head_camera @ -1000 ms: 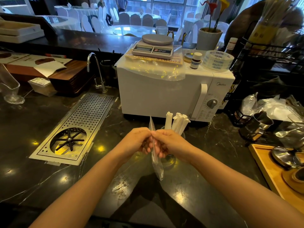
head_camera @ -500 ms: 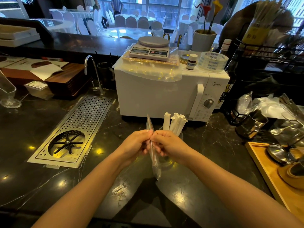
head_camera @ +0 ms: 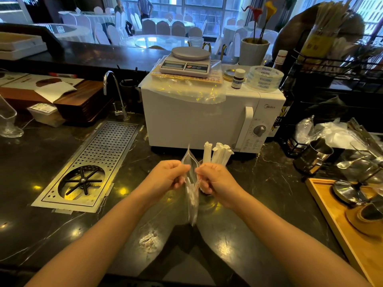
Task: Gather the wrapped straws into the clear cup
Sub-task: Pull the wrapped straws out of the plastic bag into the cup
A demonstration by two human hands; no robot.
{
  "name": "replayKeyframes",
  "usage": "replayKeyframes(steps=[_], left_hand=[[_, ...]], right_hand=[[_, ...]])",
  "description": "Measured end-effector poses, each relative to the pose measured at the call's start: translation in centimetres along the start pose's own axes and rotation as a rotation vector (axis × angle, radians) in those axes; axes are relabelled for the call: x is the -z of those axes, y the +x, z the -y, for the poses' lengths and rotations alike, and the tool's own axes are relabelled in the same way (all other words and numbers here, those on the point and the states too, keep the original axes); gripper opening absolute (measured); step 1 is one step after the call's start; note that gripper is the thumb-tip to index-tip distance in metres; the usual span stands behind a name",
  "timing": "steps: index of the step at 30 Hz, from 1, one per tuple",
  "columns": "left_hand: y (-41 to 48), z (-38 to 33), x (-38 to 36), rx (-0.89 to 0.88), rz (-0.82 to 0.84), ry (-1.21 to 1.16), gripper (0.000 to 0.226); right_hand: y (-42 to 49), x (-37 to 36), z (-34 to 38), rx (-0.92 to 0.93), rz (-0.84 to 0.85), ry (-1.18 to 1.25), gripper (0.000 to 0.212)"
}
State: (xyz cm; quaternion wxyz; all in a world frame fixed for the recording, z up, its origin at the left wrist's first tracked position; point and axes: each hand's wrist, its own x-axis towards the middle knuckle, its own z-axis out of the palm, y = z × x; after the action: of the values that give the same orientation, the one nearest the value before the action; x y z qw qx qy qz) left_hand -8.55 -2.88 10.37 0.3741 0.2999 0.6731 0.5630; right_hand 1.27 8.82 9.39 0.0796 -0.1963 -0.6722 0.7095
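I hold a clear plastic bag (head_camera: 191, 195) upright above the dark counter, with several white wrapped straws showing inside it. My left hand (head_camera: 169, 176) pinches the bag's left lip and my right hand (head_camera: 214, 179) pinches the right lip, so the mouth gapes between them. Behind my right hand stands the clear cup (head_camera: 207, 201), mostly hidden, and a bunch of wrapped straws (head_camera: 217, 154) sticks up out of it.
A white microwave (head_camera: 196, 123) with a scale on top stands just behind the cup. A steel drain grate (head_camera: 97, 162) lies to the left, and a wooden tray (head_camera: 339, 220) with metal ware to the right. A metal jug (head_camera: 313, 156) sits at right.
My hands have drawn apart sideways, pulling the bag's mouth open; before, they were pressed together at its top. The view has shifted slightly closer.
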Motion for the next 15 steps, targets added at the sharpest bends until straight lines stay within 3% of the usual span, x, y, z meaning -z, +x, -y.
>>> replayKeyframes(steps=[4, 15], left_hand=[[-0.1, -0.4, 1.7, -0.015, -0.116, 0.104, 0.037], [0.0, -0.9, 4.5, 0.001, -0.235, 0.239, 0.035]], right_hand=[[-0.2, 1.1, 0.4, 0.005, -0.082, -0.272, 0.043], [-0.1, 3.0, 1.0, -0.034, -0.135, -0.511, 0.043]])
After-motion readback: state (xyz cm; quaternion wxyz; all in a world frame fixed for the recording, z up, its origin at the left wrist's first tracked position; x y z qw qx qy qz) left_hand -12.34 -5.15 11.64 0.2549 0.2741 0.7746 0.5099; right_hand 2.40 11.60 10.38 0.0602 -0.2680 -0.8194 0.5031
